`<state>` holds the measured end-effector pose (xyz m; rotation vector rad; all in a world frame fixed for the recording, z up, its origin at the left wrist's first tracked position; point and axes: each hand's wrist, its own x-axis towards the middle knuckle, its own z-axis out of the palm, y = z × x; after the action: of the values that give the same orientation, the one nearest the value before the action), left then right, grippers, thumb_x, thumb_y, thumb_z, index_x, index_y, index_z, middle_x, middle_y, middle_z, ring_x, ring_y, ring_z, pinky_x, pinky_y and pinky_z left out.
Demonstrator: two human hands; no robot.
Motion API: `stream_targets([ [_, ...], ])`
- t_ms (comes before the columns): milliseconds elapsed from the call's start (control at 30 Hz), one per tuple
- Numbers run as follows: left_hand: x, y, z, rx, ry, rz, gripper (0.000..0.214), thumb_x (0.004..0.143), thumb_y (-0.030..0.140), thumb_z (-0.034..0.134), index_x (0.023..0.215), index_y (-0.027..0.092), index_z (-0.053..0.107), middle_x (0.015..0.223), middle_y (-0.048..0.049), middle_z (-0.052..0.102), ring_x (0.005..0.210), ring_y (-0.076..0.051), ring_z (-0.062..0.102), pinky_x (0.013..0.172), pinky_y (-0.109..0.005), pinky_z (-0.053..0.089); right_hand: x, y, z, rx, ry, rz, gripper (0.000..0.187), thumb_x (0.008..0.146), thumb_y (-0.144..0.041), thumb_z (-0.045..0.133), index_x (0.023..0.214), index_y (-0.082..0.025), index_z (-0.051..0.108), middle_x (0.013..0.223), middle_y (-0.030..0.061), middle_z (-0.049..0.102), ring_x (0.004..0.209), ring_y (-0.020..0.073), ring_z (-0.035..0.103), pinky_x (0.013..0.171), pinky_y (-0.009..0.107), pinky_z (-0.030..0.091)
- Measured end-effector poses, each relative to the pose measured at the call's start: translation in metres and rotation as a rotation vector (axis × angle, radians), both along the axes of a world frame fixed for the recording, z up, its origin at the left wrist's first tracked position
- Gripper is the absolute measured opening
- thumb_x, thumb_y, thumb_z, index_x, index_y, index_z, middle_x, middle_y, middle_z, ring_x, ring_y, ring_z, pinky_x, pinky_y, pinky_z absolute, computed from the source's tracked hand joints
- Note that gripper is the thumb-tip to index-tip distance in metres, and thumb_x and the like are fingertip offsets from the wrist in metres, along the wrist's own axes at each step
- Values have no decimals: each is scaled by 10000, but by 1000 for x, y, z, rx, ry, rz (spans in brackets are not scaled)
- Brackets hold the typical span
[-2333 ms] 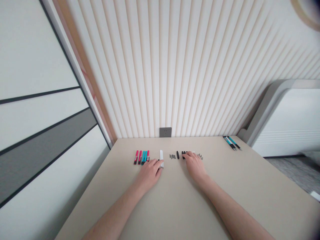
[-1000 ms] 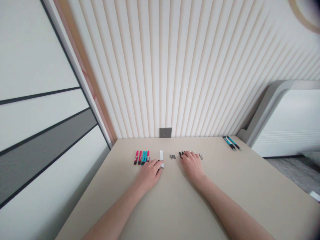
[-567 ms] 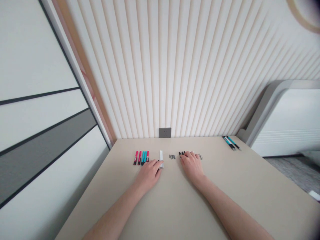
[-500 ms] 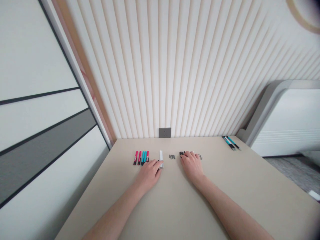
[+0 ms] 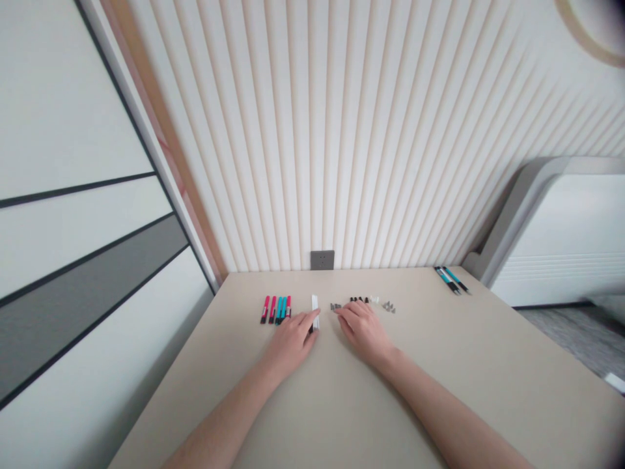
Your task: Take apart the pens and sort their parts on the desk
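My left hand [image 5: 293, 340] rests on the table with its index finger over thin white rods [image 5: 315, 302] and its thumb below. A small black piece [image 5: 311, 329] shows between that thumb and finger. Left of it lie pink pen barrels [image 5: 272, 308] and blue pen barrels [image 5: 281, 306] with black ends. My right hand [image 5: 364, 329] is bent, its fingertips at small grey pieces [image 5: 333, 306]; what they pinch, if anything, is hidden. Just beyond its knuckles stands a row of small black pieces [image 5: 359, 300], beside small white pieces [image 5: 374, 299] and grey cone-shaped tips [image 5: 388, 307].
Blue-and-black pens [image 5: 452, 280] lie at the table's far right corner. A grey wall socket [image 5: 322, 260] sits on the ribbed wall [image 5: 293, 130] behind the table [image 5: 312, 404]. A cabinet [image 5: 88, 293] stands at left, a padded white headboard [image 5: 561, 228] at right.
My right hand has moved left from the black pieces to the grey pieces, uncovering the white pieces and cone tips. My left hand has barely shifted.
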<state>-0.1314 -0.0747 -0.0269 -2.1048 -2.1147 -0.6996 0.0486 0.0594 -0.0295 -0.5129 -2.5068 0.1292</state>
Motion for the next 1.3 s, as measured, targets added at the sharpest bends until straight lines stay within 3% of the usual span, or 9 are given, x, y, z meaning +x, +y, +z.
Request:
stream_targets([
  [100, 0, 0, -2, 49, -53, -32, 518, 951, 289, 497, 1445, 237, 352, 1259, -97, 623, 1107, -237, 607, 935, -386, 488, -3, -15, 4, -2, 33, 150, 241, 968, -192, 463, 1145, -210, 625, 951, 77, 660, 894, 198, 575, 816, 333, 432],
  [233, 3, -1, -5, 34, -84, -72, 698, 932, 312, 548, 1519, 245, 177, 1221, -101, 636, 1047, -243, 622, 915, -405, 499, -6, -27, 8, 20, 25, 283, 278, 967, -211, 476, 1224, -204, 582, 972, 86, 662, 912, 195, 578, 827, 338, 436],
  [467, 9, -4, -1, 2, -45, -114, 818, 908, 288, 595, 1531, 248, 67, 1123, -91, 653, 973, -249, 615, 901, -428, 489, -4, -28, 13, 14, -19, 357, 279, 970, -211, 436, 1197, -215, 598, 1009, 87, 675, 930, 192, 592, 833, 337, 422],
  [567, 9, -4, 1, -6, -45, -128, 787, 922, 295, 572, 1528, 251, 71, 1089, -80, 656, 958, -243, 614, 909, -434, 478, -3, -31, 17, -5, -17, 304, 281, 978, -222, 410, 1167, -220, 618, 1000, 82, 684, 921, 187, 598, 840, 338, 411],
  [700, 9, -4, 1, 23, -86, -125, 724, 941, 296, 530, 1523, 250, 102, 977, -44, 660, 924, -225, 616, 903, -421, 472, -3, -27, 15, -90, 63, 132, 261, 967, -290, 461, 1159, -204, 615, 1032, 91, 679, 958, 198, 599, 863, 343, 402],
  [800, 9, -4, 1, 47, -82, -105, 634, 955, 266, 485, 1509, 237, 178, 946, -37, 658, 906, -214, 616, 891, -408, 471, 0, -13, 8, -157, 97, -1, 324, 936, -366, 532, 1206, -194, 585, 1061, 92, 669, 1004, 213, 592, 905, 353, 394],
  [967, 8, -4, 3, 47, -43, -100, 512, 950, 207, 454, 1447, 219, 331, 970, -46, 671, 925, -207, 624, 883, -385, 476, 4, 14, -4, -196, 37, -169, 319, 941, -322, 507, 1233, -212, 575, 1088, 76, 667, 999, 205, 602, 927, 359, 384],
  [1300, 9, -4, 4, 60, -15, -122, 446, 943, 189, 446, 1388, 205, 420, 1011, -68, 683, 944, -202, 639, 867, -366, 496, 6, 26, -6, -43, -123, -203, 345, 983, -261, 421, 1286, -207, 574, 1140, 94, 663, 1028, 207, 581, 909, 347, 367],
])
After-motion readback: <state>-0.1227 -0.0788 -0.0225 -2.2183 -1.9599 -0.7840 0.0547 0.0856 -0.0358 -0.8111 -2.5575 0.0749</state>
